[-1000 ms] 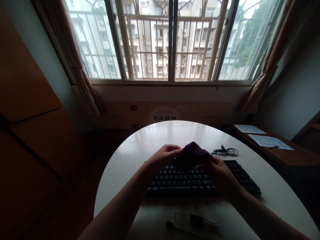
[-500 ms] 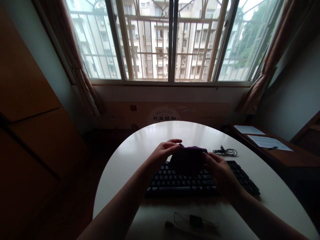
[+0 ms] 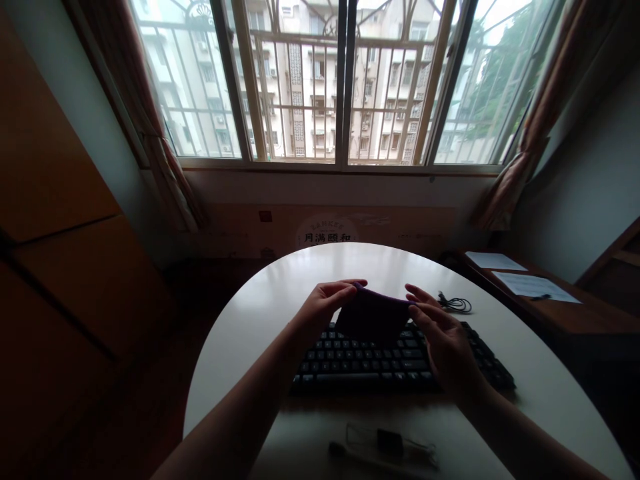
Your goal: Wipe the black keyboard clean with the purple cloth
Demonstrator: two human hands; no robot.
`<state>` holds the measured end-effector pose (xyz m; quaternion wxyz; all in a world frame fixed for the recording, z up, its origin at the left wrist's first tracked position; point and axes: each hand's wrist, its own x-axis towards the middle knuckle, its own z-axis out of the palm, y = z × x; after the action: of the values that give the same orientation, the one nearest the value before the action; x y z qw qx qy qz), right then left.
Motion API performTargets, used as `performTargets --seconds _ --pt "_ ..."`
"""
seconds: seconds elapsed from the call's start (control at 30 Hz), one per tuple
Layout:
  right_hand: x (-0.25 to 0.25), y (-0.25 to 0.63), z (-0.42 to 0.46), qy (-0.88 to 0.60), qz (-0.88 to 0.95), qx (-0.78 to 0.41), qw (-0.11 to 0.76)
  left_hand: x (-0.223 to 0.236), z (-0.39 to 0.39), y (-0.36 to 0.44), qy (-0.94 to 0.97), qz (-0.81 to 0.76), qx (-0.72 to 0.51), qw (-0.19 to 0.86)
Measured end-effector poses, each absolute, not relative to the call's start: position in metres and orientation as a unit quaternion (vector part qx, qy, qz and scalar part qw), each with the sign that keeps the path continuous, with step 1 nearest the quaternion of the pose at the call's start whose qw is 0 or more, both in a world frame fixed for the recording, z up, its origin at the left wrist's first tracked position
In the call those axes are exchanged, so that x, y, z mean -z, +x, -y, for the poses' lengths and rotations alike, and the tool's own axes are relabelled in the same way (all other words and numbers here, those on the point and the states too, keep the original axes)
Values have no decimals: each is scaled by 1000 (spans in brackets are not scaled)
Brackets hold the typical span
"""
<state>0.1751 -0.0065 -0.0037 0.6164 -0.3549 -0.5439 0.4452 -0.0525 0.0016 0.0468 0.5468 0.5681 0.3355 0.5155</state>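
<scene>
Together, left hand [image 3: 327, 300] and right hand [image 3: 443, 330] pinch the dark cloth's [image 3: 375, 317] upper corners — fingertips closed, wrists angled inward — above the keyboard [image 3: 365, 363].

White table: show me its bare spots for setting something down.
The white table is bare left of the left hand, beyond the purple cloth to the far rim, and right of the keyboard. Crowded: the middle, with keyboard, cloth and cable, and the near side, with small dark items.
</scene>
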Motion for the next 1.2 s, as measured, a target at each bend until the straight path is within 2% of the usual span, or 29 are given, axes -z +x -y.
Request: performTargets --seconds 0.13,0.33,0.73,0.93,1.2 --pt "3 173 3 -301 491 -543 611 -48 0 -50 562 -366 -524 524" --pt "-4 171 6 -323 424 -624 572 -46 -1 -47 598 -368 -546 457" --pt "2 170 3 -318 380 -687 531 -35 -9 -48 575 -400 -542 465" --pt "0 167 6 -302 397 -726 474 -40 -3 -45 569 -389 -521 504" --pt "-1 164 6 -302 400 -737 454 -46 3 -42 623 -337 -508 490"
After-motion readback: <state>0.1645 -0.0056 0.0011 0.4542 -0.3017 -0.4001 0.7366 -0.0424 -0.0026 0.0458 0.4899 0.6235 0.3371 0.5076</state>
